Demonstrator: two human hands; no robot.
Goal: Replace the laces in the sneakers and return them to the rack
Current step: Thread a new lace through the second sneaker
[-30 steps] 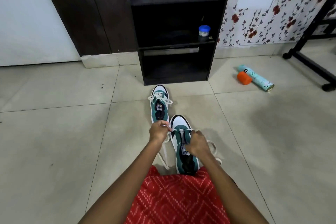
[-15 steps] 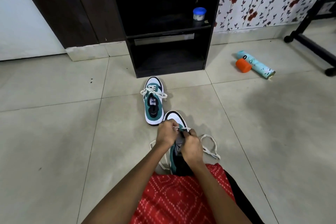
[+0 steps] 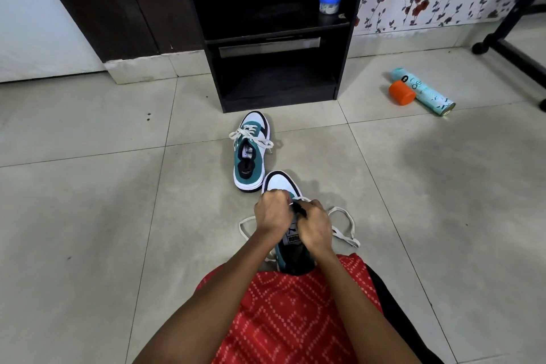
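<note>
A: Well, why do we keep the near sneaker [image 3: 280, 183] so close to our lap, at the lower centre of the frame?

B: Its heel is tucked against the red cloth [image 3: 295, 319], so we judge it cannot slide on the tiled floor [image 3: 88, 216] while we thread. The white toe points away from us, toward the rack [image 3: 277, 103] at top centre.

A: And our hands?

B: Both are curled tight over the front eyelets, knuckles up. Our left hand [image 3: 271, 213] pinches a short white bit of the lace [image 3: 344, 211] right at the eyelet row. Our right hand [image 3: 316, 227] grips the dark upper beside the tongue, steadying it, we think. Its fingertips are hidden, so we cannot tell whether it has hold of lace too.

A: Why does the lace sprawl so?

B: Most of it is not yet threaded. Loose loops lie on the floor on either side of the shoe, the larger one to the right of our right hand. We judge we are at the lowest eyelets, early in this shoe.

A: And the far sneaker [image 3: 251, 154]?

B: It stands just beyond the near toe and a little left, laced, with its ends spread to each side. It sits close before the rack's bottom shelf, handy for returning. Neither shoe is on the rack yet.

A: Anything else?

B: A blue-lidded jar [image 3: 330, 1] stands on the rack's middle shelf. A teal spray can [image 3: 425, 91] and an orange cap [image 3: 401, 92] lie at the right of the frame, well apart from us.
</note>
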